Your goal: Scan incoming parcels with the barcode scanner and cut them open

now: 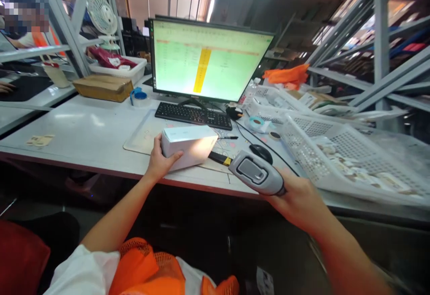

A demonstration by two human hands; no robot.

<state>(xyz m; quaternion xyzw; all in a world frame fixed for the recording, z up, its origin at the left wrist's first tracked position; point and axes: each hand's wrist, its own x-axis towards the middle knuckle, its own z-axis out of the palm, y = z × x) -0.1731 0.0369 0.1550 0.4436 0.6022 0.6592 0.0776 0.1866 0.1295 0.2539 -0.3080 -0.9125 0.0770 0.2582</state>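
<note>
My left hand [159, 160] grips a white box [186, 145] by its left end, thumb across the near face. The box is held at the front of the desk, before the keyboard [193, 115]. A patch of light falls on its right part. My right hand [298, 198] is wrapped round the handle of a grey barcode scanner [257, 174], whose head points left toward the box. Most of the handle is hidden by the hand. Beyond the scanner lies a black mouse [261, 153]. Between box and scanner sits a black and yellow tool [220, 158], perhaps a cutter.
A lit monitor [208, 57] stands behind the keyboard. White plastic baskets [309, 160] with small packets line the right side. A cardboard box [103, 88] and a blue tape roll [139, 96] lie at the left. Metal shelf frames flank the desk. Another person sits at far left.
</note>
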